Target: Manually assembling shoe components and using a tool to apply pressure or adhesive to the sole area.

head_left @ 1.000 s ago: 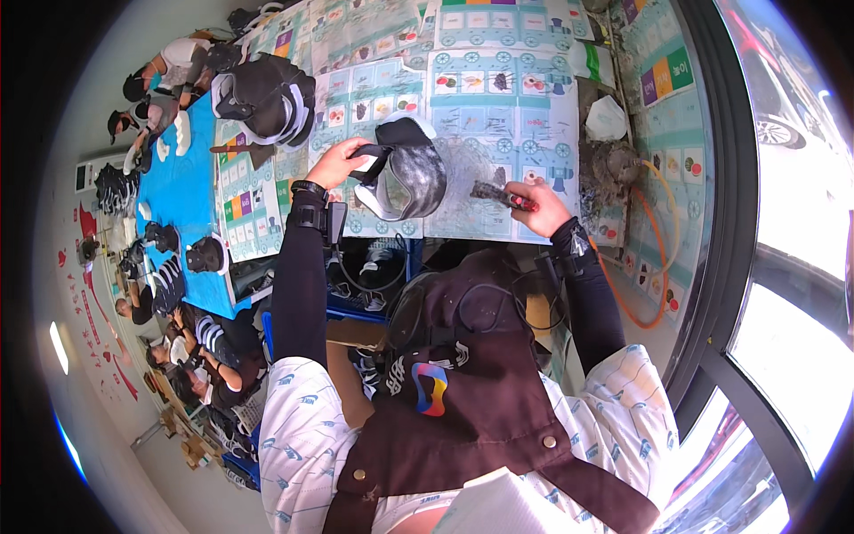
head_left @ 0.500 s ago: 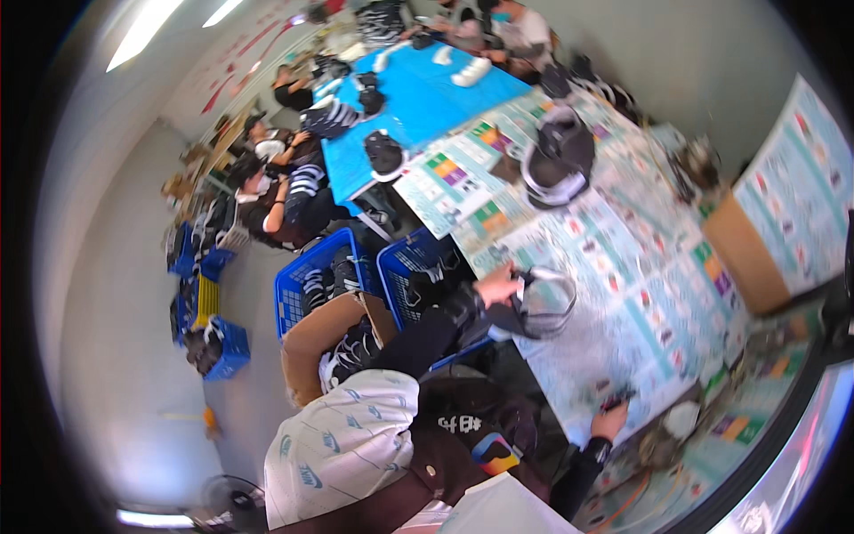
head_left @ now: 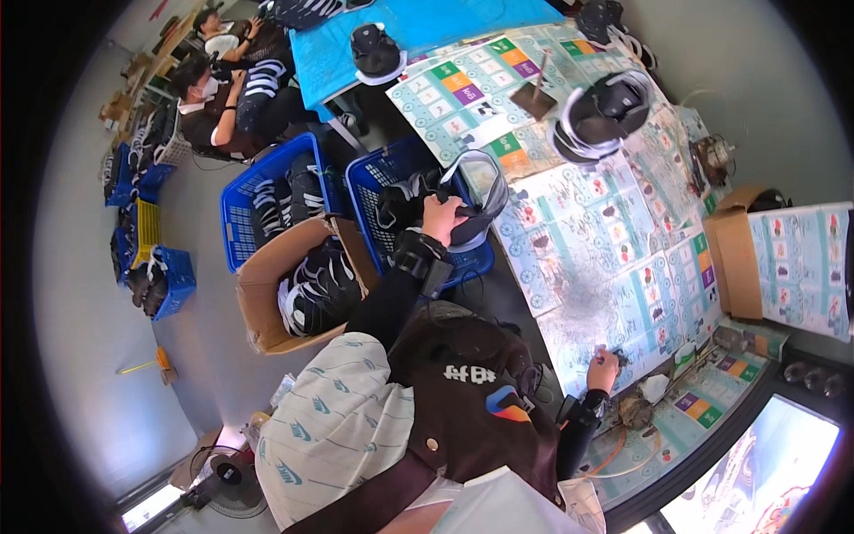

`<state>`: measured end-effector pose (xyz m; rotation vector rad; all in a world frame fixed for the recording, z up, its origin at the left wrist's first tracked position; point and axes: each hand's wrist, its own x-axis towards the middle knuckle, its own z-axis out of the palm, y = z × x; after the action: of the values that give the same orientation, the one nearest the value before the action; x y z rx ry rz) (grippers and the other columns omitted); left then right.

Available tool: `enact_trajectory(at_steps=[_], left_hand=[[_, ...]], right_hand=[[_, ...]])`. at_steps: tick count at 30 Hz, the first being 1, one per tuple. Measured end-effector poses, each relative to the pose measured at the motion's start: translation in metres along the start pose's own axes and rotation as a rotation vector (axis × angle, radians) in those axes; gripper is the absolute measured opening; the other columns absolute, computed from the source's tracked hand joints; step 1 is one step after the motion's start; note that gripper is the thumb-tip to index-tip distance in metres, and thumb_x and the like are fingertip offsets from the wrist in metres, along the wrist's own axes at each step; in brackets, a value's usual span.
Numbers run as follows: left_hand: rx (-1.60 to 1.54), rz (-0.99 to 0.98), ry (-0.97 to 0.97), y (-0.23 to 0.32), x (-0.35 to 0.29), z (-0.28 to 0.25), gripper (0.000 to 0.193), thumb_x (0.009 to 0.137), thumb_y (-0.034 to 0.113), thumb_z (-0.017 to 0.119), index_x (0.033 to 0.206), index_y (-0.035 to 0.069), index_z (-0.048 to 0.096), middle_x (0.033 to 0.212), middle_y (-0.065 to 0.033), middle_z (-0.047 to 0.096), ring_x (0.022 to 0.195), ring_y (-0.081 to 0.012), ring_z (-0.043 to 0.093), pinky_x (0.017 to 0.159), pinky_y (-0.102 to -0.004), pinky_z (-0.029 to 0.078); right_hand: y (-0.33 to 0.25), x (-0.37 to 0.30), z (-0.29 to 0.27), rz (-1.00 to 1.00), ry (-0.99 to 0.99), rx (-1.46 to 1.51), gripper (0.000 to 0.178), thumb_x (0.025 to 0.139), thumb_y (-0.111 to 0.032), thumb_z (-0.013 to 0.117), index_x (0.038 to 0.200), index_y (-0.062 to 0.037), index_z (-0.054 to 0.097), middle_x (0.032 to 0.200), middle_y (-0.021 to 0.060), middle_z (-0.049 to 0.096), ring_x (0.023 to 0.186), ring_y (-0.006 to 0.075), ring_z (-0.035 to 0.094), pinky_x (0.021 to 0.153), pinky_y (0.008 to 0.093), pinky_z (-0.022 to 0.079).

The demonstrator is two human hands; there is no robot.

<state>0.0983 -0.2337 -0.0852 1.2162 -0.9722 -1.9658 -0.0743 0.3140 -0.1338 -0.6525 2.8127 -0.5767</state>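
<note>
My left hand (head_left: 440, 219) is closed on a dark cap (head_left: 486, 198), its pale grey inner rim turned up. The cap hangs over the right-hand blue basket (head_left: 358, 187), next to the table edge, and hides part of that basket. Dark caps with white edges (head_left: 400, 203) lie inside it. Low on the paper-covered table (head_left: 578, 294), my right hand (head_left: 603, 370) is closed around a small dark tool (head_left: 621, 357); its exact kind is too small to tell.
A second blue basket (head_left: 233, 209) and a cardboard box (head_left: 258, 311) hold black-and-white caps. More caps (head_left: 605, 116) rest on the table, one (head_left: 377, 53) by the blue tabletop (head_left: 436, 40). Co-workers (head_left: 209, 102) sit at the far left. A fan (head_left: 229, 481) stands lower left.
My left hand has carried the cap leftward and up, off the table to over the basket. My right hand has stayed near the table's lower edge. The head view has tilted down.
</note>
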Motion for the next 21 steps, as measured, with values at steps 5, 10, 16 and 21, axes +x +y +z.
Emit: enact_trajectory(at_steps=[5,10,16,21], left_hand=[[-0.168,0.035,0.201,-0.001,0.017,0.006,0.029,0.088,0.005,0.077,0.096,0.002,0.049,0.091,-0.0097,0.062,0.079,-0.0197,0.068,0.067,-0.0365,0.064],[-0.262,0.018,0.248,0.015,0.037,-0.021,0.04,0.088,0.005,0.079,0.105,0.003,0.042,0.096,-0.01,0.06,0.083,-0.0196,0.067,0.069,-0.0377,0.064],[-0.349,0.01,0.259,0.017,0.066,-0.036,0.029,0.087,0.008,0.081,0.079,0.0,0.054,0.079,-0.0082,0.058,0.071,-0.0192,0.064,0.065,-0.0366,0.063],[-0.154,0.203,0.265,-0.008,0.092,-0.056,0.027,0.083,0.01,0.083,0.094,-0.004,0.062,0.083,-0.012,0.059,0.079,-0.022,0.067,0.065,-0.0411,0.063]], right_hand=[[-0.015,-0.024,-0.003,-0.008,-0.026,-0.076,0.023,0.078,-0.004,0.069,0.1,-0.0007,0.071,0.1,0.0156,0.069,0.094,0.0308,0.065,0.088,0.0417,0.053],[-0.052,-0.018,-0.006,0.057,-0.112,-0.041,0.028,0.078,-0.004,0.07,0.106,-0.0024,0.071,0.104,0.0155,0.067,0.1,0.0308,0.064,0.09,0.0426,0.051],[-0.115,0.0,-0.012,-0.023,-0.136,-0.092,0.027,0.082,-0.005,0.067,0.108,-0.0021,0.072,0.109,0.0163,0.068,0.102,0.0311,0.063,0.088,0.0406,0.052],[-0.102,-0.011,0.005,-0.113,-0.119,-0.208,0.028,0.082,-0.012,0.068,0.109,-0.0047,0.071,0.113,0.0171,0.068,0.113,0.0354,0.061,0.103,0.0458,0.046]])
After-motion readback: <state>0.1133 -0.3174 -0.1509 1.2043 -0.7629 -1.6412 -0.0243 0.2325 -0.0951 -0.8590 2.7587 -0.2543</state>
